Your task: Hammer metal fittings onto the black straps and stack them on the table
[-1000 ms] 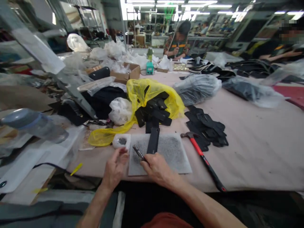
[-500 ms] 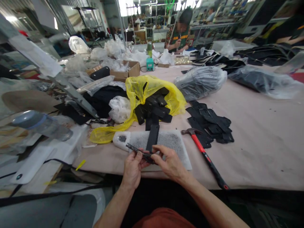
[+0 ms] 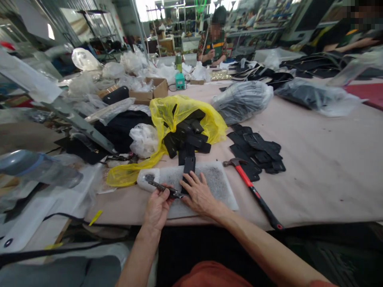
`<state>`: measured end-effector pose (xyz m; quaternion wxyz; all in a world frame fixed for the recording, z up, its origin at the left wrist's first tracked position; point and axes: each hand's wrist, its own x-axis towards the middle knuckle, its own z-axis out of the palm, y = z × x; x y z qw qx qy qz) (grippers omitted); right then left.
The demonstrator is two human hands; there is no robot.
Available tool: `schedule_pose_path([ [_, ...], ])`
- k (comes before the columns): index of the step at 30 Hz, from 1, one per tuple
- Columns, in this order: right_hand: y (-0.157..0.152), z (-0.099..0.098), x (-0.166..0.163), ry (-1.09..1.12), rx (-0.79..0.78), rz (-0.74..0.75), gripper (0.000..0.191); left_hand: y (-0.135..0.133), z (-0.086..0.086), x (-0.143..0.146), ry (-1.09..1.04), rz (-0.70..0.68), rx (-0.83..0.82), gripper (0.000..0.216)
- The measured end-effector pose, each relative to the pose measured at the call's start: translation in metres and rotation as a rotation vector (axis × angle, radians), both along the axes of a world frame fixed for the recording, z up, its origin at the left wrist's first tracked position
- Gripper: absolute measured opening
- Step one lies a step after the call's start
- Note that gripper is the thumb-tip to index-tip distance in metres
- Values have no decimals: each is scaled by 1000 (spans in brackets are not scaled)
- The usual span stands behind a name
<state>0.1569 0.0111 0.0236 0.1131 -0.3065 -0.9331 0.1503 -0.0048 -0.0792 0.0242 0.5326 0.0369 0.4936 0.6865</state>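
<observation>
My left hand [image 3: 158,208] is closed round a slim dark tool [image 3: 156,184], perhaps a metal punch; its exact kind is unclear. The tool slants over the left part of a worn whitish board [image 3: 223,185], its lower right end close to my right thumb. My right hand [image 3: 199,194] lies with fingers spread on a black strip [image 3: 189,164], which rests across the board. More black strips [image 3: 194,140] spill out of a yellow bag [image 3: 220,127] just behind. Right of the board lies a claw hammer [image 3: 249,181] with a red and black handle.
A pile of black pieces [image 3: 260,149] lies beyond the hammer. Plastic-wrapped bundles [image 3: 243,101] are farther back. At left are a large clear bottle [image 3: 38,167], a metal post [image 3: 80,119] and a cardboard box [image 3: 160,88]. A person [image 3: 214,40] sits across the table.
My right hand has come away from the tool and flattened onto the black strip. My left hand keeps the tool. The whole view has shifted somewhat.
</observation>
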Motion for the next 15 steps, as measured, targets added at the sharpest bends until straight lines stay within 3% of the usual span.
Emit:
schedule_pose_path([
  [4, 14, 0, 26, -22, -6, -3, 44, 6, 3, 2, 50, -37, 29, 44],
  [8, 23, -3, 46, -14, -29, -4, 48, 23, 11, 14, 157, -56, 101, 52],
  [12, 22, -12, 52, 60, -39, -138, 61, 47, 12, 30, 327, -55, 126, 53],
  [15, 21, -16, 59, 61, -72, -220, 55, 62, 9, 39, 465, -87, 156, 50],
])
